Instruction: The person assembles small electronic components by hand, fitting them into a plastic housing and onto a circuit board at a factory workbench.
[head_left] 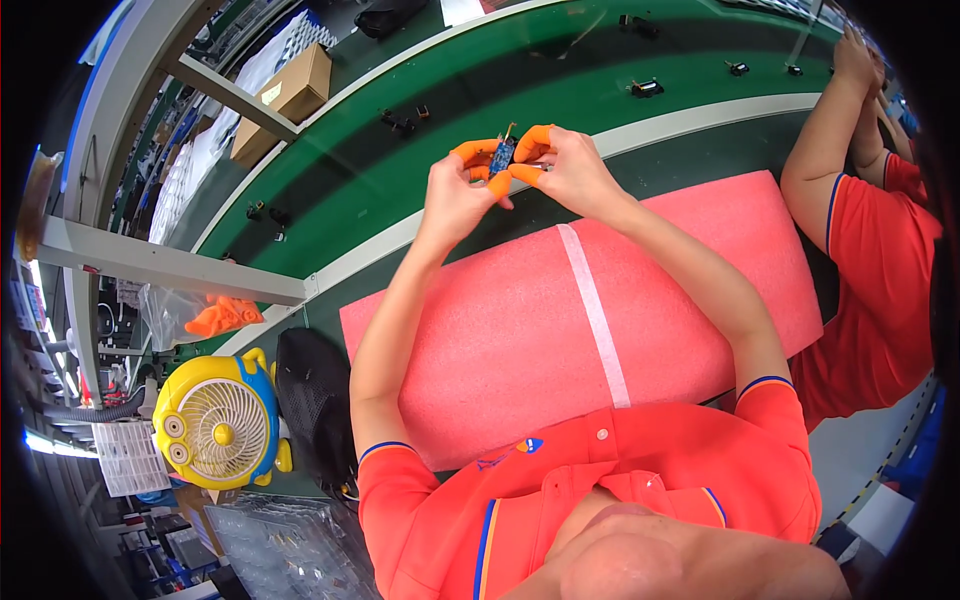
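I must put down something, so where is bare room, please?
Pink foam is bare on both sides of its white strip; green table, past the right hand, between small black parts. Crowded: left side, with fan, black mesh item, plastic bag.

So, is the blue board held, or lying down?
Held: orange-covered fingers of the left hand grip the blue board, beside the right hand.

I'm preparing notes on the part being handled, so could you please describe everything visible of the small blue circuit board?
The small blue circuit board is a narrow, roughly rectangular piece, with a thin gold-coloured strip standing up at its top end and something dark beside its right edge. It is held up at a slant, near the green surface's pale rail. The left hand grips it with orange-covered fingertips; whether the right hand touches it is unclear. Finer details are too small to tell.
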